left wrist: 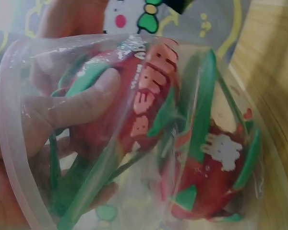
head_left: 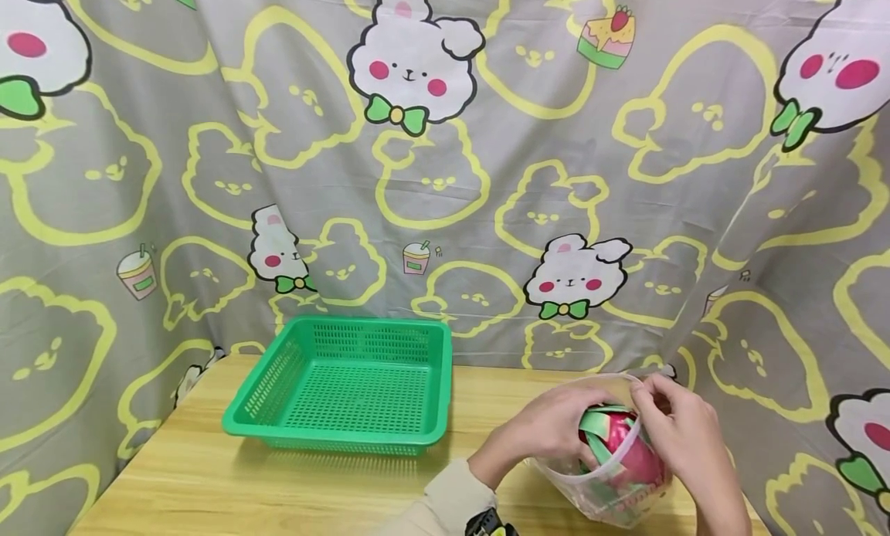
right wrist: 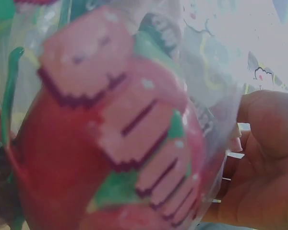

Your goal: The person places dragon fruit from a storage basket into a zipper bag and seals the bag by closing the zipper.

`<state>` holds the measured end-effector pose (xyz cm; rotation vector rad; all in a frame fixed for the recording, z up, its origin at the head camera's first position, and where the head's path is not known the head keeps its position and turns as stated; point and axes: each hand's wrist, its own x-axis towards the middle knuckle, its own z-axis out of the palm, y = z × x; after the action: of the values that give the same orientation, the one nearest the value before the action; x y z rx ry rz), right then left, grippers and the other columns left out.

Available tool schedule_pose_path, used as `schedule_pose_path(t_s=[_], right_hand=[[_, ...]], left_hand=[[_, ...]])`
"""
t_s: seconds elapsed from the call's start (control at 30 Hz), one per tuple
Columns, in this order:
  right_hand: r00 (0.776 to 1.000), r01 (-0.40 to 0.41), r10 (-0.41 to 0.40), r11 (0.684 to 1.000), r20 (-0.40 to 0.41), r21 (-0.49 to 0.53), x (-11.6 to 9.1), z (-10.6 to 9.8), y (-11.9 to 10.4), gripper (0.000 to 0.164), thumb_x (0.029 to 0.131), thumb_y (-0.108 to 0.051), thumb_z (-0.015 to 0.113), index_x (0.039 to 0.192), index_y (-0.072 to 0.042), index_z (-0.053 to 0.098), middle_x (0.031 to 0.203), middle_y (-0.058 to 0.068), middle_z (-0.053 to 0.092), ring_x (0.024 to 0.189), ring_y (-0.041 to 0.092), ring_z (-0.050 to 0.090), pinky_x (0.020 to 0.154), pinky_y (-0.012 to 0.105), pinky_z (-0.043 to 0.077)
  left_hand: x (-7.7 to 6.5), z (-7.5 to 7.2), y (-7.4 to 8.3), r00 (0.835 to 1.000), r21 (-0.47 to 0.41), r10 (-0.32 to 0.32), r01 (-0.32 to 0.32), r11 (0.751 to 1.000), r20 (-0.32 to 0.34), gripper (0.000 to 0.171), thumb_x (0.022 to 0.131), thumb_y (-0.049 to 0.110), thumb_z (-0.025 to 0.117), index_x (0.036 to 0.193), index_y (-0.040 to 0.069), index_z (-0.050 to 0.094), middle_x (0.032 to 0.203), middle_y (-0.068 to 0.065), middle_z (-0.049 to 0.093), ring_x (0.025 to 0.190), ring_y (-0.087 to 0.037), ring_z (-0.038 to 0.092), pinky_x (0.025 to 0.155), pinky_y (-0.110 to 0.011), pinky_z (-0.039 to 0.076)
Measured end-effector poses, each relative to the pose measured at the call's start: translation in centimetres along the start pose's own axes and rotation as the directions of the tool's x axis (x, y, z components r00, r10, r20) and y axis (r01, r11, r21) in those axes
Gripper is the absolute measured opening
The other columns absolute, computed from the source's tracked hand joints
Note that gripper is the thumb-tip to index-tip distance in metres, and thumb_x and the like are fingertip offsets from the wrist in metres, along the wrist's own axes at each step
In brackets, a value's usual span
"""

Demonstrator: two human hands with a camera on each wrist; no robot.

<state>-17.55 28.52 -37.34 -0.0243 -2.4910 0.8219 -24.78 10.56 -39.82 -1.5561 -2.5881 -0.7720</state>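
A clear plastic bag [head_left: 591, 501] with a whitish rim and pink printed letters stands at the right of the table, its mouth tilted up. Inside lie two red dragon fruits with green scales, one [left wrist: 93, 136] nearer the mouth and another [left wrist: 201, 187] deeper in. My left hand [head_left: 552, 426] reaches into the bag and grips the nearer fruit, thumb across its side. At the rim's right side, my right hand [head_left: 684, 424] pinches the edge. The right wrist view shows the fruit [right wrist: 62, 158] blurred behind the printed plastic.
A green perforated plastic basket [head_left: 341, 441] sits to the left on the wooden table [head_left: 181, 482]. Behind the table hangs a grey curtain [head_left: 445, 250] with yellow and white cartoon animals. A dark watch [head_left: 487, 523] is on the left wrist.
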Motion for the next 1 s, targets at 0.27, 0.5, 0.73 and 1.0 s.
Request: schedule_pose_path(t_s=[0.27,0.5,0.73,1.0], right_hand=[[0.997,-0.072,0.072,0.997,0.002,0.009,0.1,-0.1,0.0,0.038,0.105,-0.034,0.057,0.072,-0.014,0.055,0.061,0.000,0.046,0.060,0.013,0.044,0.057,0.029,0.032],[0.991,-0.135,0.136,0.991,-0.007,0.019,0.0,0.1,-0.1,0.041,0.106,-0.037,0.055,0.073,-0.013,0.056,0.063,0.002,0.048,0.061,0.015,0.045,0.059,0.030,0.033],[0.989,-0.150,0.150,0.988,-0.013,0.024,0.2,0.1,-0.4,0.042,0.106,-0.039,0.053,0.074,-0.013,0.056,0.066,0.003,0.050,0.066,0.017,0.047,0.061,0.030,0.034],[0.987,-0.158,0.158,0.987,-0.029,0.020,0.2,0.2,-0.1,0.040,0.106,-0.037,0.054,0.074,-0.012,0.057,0.068,0.003,0.053,0.067,0.016,0.048,0.061,0.030,0.035]], left_hand=[[-0.4,0.9,-0.7,1.000,-0.058,0.014,-0.014,0.998,0.008,0.081,0.075,0.020,0.094,0.143,0.018,0.050,0.136,0.008,0.059,0.113,0.005,0.053,0.090,-0.005,0.038],[-3.3,-1.1,-1.7,1.000,-0.206,0.006,-0.005,0.979,0.007,0.063,0.090,0.008,0.079,0.147,0.010,0.052,0.145,0.001,0.058,0.121,-0.001,0.055,0.096,-0.013,0.043],[-8.0,-3.3,-3.3,0.921,-0.526,-0.312,0.151,0.837,-0.233,0.025,0.099,0.005,0.065,0.125,0.005,0.068,0.116,-0.007,0.072,0.103,-0.015,0.069,0.086,-0.024,0.055],[-10.1,-1.9,-4.4,0.931,-0.674,-0.364,0.277,0.685,0.013,0.025,0.097,-0.001,0.066,0.122,-0.001,0.069,0.106,-0.008,0.068,0.084,-0.013,0.070,0.073,-0.024,0.056]])
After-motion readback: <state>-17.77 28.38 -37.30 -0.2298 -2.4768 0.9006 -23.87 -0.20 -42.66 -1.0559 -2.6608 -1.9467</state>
